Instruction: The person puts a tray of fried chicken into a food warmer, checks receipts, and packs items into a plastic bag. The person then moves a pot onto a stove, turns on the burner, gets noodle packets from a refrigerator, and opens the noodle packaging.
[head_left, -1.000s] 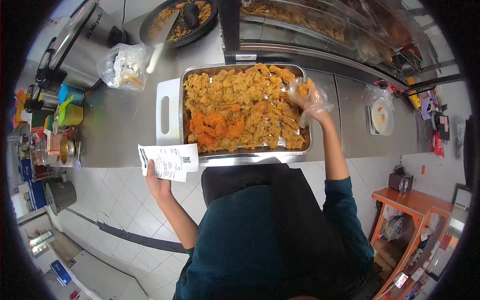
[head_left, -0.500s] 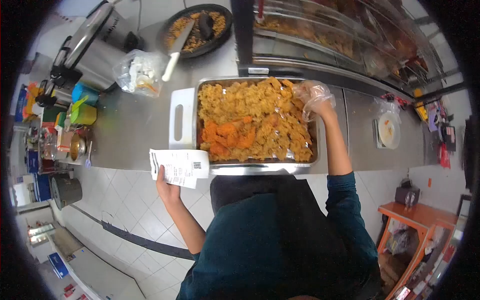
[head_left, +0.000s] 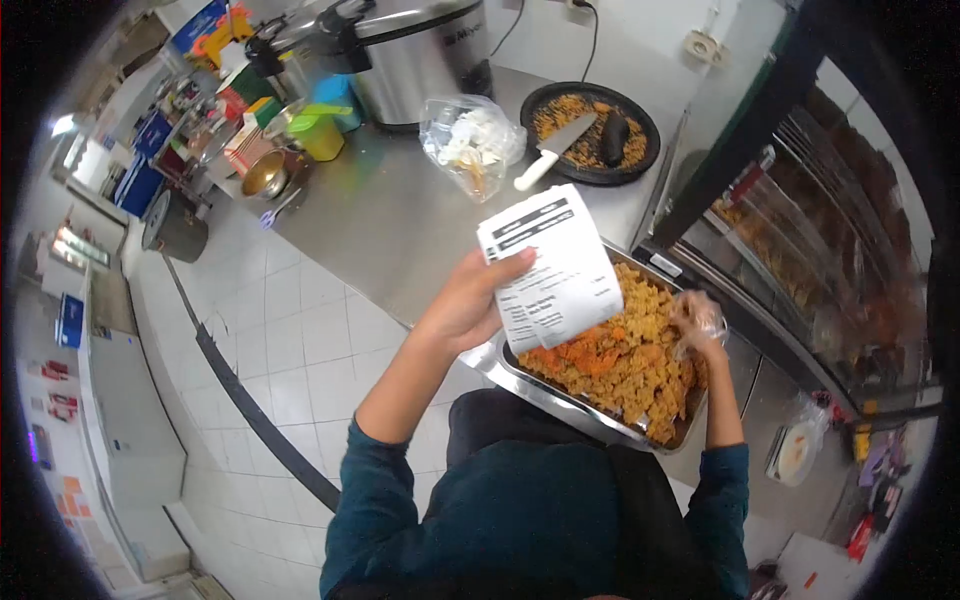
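My left hand (head_left: pixel 478 300) grips white printed receipts (head_left: pixel 550 270), thumb on top, raised over the left end of a metal tray. Printed lines and dark bands show on the paper. Below it, the metal tray (head_left: pixel 610 430) is heaped with golden fried chicken (head_left: pixel 640 370), with an orange-red portion (head_left: pixel 585 352) on the left side. My right hand (head_left: pixel 697 325) wears a clear plastic glove and touches the fried chicken at the tray's far right side. Its fingers are blurred, and what lies between them is unclear. The receipts cover the tray's left part.
A white-handled knife (head_left: pixel 555 152) lies across a black stone mortar (head_left: pixel 640 165) of crumbly food holding a dark pestle (head_left: pixel 614 138). Beside it sit a plastic bag (head_left: pixel 470 140) and a large cooker (head_left: pixel 420 65). A glass display case (head_left: pixel 760 200) borders the right; a plate (head_left: pixel 795 452) stands beyond.
My view has swung left, so the tray appears lower and to the right. My left hand has lifted the receipts from beside the tray's front edge to above it. My right hand stays at the chicken.
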